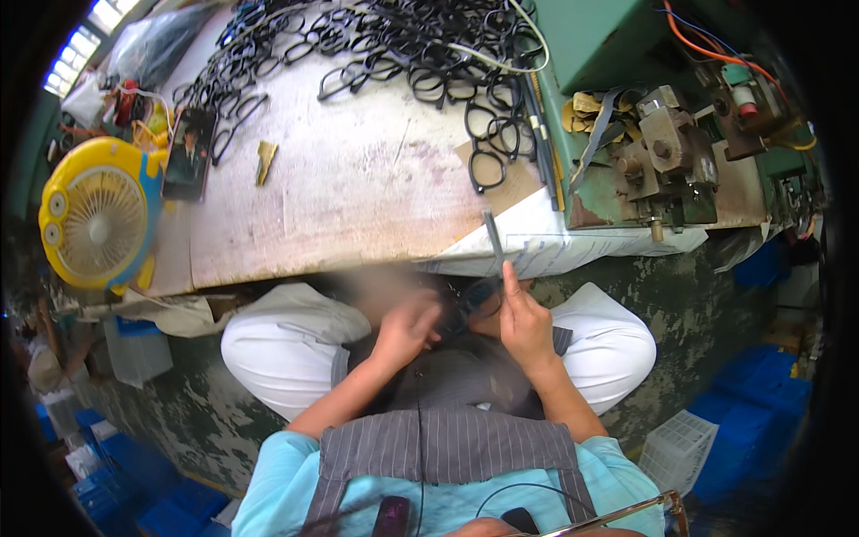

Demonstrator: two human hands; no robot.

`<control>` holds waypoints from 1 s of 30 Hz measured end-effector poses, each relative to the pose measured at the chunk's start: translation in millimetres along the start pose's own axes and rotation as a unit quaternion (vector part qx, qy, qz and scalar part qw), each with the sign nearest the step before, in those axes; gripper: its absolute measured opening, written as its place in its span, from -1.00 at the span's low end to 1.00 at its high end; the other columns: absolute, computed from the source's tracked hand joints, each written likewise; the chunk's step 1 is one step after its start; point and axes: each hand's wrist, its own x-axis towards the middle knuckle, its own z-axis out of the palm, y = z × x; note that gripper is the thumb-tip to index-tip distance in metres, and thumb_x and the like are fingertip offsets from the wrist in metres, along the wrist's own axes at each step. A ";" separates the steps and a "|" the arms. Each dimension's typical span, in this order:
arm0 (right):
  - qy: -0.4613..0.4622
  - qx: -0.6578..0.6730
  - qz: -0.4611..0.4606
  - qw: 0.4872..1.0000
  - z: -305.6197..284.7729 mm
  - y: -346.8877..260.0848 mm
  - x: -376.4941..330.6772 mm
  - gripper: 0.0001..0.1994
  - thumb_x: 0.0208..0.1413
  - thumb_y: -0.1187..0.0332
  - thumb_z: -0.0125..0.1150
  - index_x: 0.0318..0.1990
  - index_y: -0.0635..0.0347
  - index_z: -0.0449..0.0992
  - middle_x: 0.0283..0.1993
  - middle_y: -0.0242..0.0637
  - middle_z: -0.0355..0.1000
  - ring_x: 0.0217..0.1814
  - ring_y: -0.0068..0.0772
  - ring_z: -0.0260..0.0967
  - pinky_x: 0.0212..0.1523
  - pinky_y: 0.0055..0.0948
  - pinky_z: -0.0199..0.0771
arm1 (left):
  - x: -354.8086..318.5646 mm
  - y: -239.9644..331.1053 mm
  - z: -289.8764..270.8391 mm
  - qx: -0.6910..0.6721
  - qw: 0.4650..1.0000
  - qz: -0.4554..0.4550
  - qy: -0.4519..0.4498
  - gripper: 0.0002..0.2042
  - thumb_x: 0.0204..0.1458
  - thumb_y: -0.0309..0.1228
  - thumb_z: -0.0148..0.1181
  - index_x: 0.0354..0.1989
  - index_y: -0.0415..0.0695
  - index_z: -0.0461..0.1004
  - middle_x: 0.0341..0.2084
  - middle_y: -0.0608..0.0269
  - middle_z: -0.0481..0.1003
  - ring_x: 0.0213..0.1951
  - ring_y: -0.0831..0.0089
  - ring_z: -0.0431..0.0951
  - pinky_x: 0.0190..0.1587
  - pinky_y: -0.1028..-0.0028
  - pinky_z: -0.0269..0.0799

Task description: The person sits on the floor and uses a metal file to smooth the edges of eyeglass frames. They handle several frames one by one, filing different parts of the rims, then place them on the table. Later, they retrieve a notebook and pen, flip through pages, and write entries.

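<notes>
A worn, pale counter stretches across the upper part of the view, its far side heaped with a tangle of black spectacle frames, a few of which lie loose nearer the front edge. At the counter's left end stands a yellow desk fan, with a small dark photo card just beside it. On the right sits a green machine with metal clamps and orange wires. The person sits below the counter edge in white trousers and a grey striped apron over a light blue shirt. Both hands are raised over the lap, close together. The left hand is curled shut around one side of a dark spectacle frame, though motion blur hides the exact grip. The right hand is closed on a slim grey file, which points up toward the counter edge, the forefinger stretched along it. Blue crates stand on the floor to either side.
</notes>
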 end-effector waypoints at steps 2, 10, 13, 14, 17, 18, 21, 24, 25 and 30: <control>0.005 0.016 0.000 1.000 4.5 4.8 -0.2 -0.41 0.08 0.46 0.15 0.32 0.10 0.23 -0.52 -0.11 0.39 -0.53 -0.02 0.38 -0.47 -0.17 0.42 | 5.8 -5.8 -9.6 0.176 0.972 0.128 0.086 -0.78 0.17 -0.45 0.12 -0.05 -0.25 0.44 -0.38 0.22 0.56 -0.45 0.53 0.57 -0.44 0.56 0.44; 0.037 0.069 -0.006 0.997 5.8 11.6 0.7 -0.42 0.05 0.45 0.20 0.29 0.05 0.29 -0.54 -0.20 0.35 -0.57 -0.09 0.34 -0.50 -0.22 0.40 | 33.5 74.7 -2.6 0.346 0.829 0.428 0.095 -0.87 0.05 -0.46 0.22 -0.25 -0.19 0.55 -0.45 0.14 0.55 -0.42 0.31 0.54 -0.30 0.45 0.45; 0.094 0.111 0.001 0.989 1.7 16.1 2.2 -0.45 0.07 0.48 0.18 0.28 0.13 0.30 -0.51 -0.17 0.39 -0.54 -0.06 0.36 -0.45 -0.25 0.42 | 73.5 111.5 16.8 0.346 0.812 0.448 0.141 -0.83 0.00 -0.42 0.25 -0.22 -0.14 0.54 -0.35 0.15 0.50 -0.47 0.26 0.51 -0.34 0.39 0.45; 0.116 0.136 0.000 0.984 0.2 17.6 1.3 -0.45 0.08 0.49 0.17 0.28 0.15 0.30 -0.51 -0.16 0.40 -0.53 -0.05 0.36 -0.43 -0.25 0.42 | 85.5 117.6 22.7 0.336 0.824 0.427 0.162 -0.80 -0.03 -0.39 0.27 -0.21 -0.11 0.54 -0.28 0.17 0.49 -0.47 0.25 0.51 -0.34 0.37 0.45; 0.141 0.109 0.022 0.984 -2.7 23.7 1.2 -0.48 0.12 0.53 0.12 0.28 0.20 0.29 -0.49 -0.09 0.42 -0.51 -0.05 0.40 -0.31 -0.26 0.45 | 113.3 126.5 31.9 0.445 0.779 0.398 0.192 -0.80 -0.05 -0.33 0.29 -0.23 -0.04 0.54 -0.11 0.23 0.44 -0.43 0.29 0.54 -0.35 0.33 0.46; 0.125 0.134 0.061 0.981 -3.3 24.5 -0.3 -0.49 0.12 0.52 0.13 0.28 0.20 0.29 -0.49 -0.08 0.43 -0.50 -0.05 0.41 -0.30 -0.27 0.46 | 115.9 125.2 31.7 0.468 0.759 0.408 0.196 -0.80 -0.05 -0.31 0.30 -0.25 -0.02 0.54 -0.10 0.24 0.43 -0.42 0.31 0.55 -0.35 0.32 0.46; 0.125 0.143 0.063 0.980 -4.3 25.9 -2.6 -0.48 0.13 0.51 0.13 0.28 0.18 0.28 -0.49 -0.09 0.44 -0.50 -0.06 0.41 -0.30 -0.28 0.46 | 111.5 120.9 25.7 0.388 0.793 0.425 0.201 -0.85 -0.03 -0.45 0.26 -0.26 -0.07 0.55 -0.13 0.23 0.44 -0.43 0.38 0.53 -0.40 0.42 0.45; 0.126 0.148 0.062 0.979 -4.5 24.3 -3.0 -0.48 0.13 0.51 0.13 0.29 0.17 0.28 -0.51 -0.11 0.42 -0.52 -0.12 0.38 -0.32 -0.29 0.46 | 90.4 118.6 2.8 0.222 0.850 0.425 0.219 -0.90 0.14 -0.52 0.11 -0.21 -0.18 0.51 -0.28 0.27 0.47 -0.50 0.55 0.45 -0.46 0.58 0.38; 0.127 0.141 0.061 0.980 -4.1 23.2 -2.8 -0.48 0.13 0.51 0.14 0.29 0.17 0.29 -0.52 -0.12 0.41 -0.53 -0.14 0.37 -0.34 -0.30 0.45 | 78.0 115.3 -6.8 0.159 0.877 0.393 0.228 -0.90 0.18 -0.49 0.07 -0.21 -0.21 0.49 -0.37 0.28 0.46 -0.52 0.59 0.42 -0.49 0.60 0.34; 0.113 0.169 0.034 0.978 -0.5 14.7 0.0 -0.48 0.12 0.52 0.14 0.28 0.17 0.29 -0.54 -0.16 0.36 -0.56 -0.22 0.33 -0.41 -0.33 0.41 | 18.4 80.8 -41.3 -0.071 0.941 0.254 0.212 -0.87 0.22 -0.43 0.06 -0.25 -0.24 0.47 -0.59 0.39 0.39 -0.60 0.71 0.30 -0.56 0.67 0.19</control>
